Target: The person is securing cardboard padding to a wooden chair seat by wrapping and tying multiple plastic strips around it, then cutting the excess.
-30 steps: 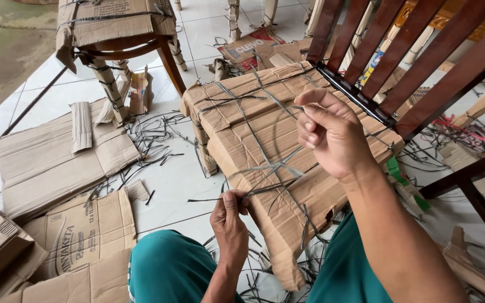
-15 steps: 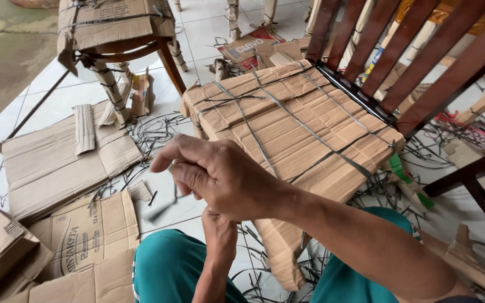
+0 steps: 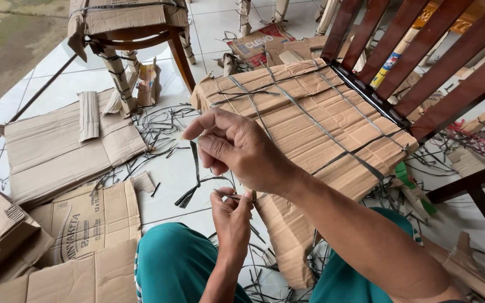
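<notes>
A wooden chair has its seat (image 3: 304, 120) wrapped in brown cardboard and bound with crossing dark straps. My right hand (image 3: 237, 148) is raised in front of the seat's left edge and pinches one end of a thin dark strap (image 3: 195, 168) that hangs down and curls over the floor. My left hand (image 3: 231, 216) is lower, near my knees, and pinches the same strap close to the seat's front corner. My legs in teal trousers (image 3: 169, 264) show at the bottom.
Dark brown chair back slats (image 3: 422, 50) rise at the right. Flat cardboard sheets (image 3: 57, 151) and folded boxes (image 3: 85, 224) lie on the white tiled floor at the left. Another cardboard-wrapped stool (image 3: 124, 28) stands at the back left. Strap offcuts (image 3: 158, 126) litter the floor.
My right hand swung from over the seat near the back slats to the left, and now holds the strap end up in front of the seat. My left hand kept its grip.
</notes>
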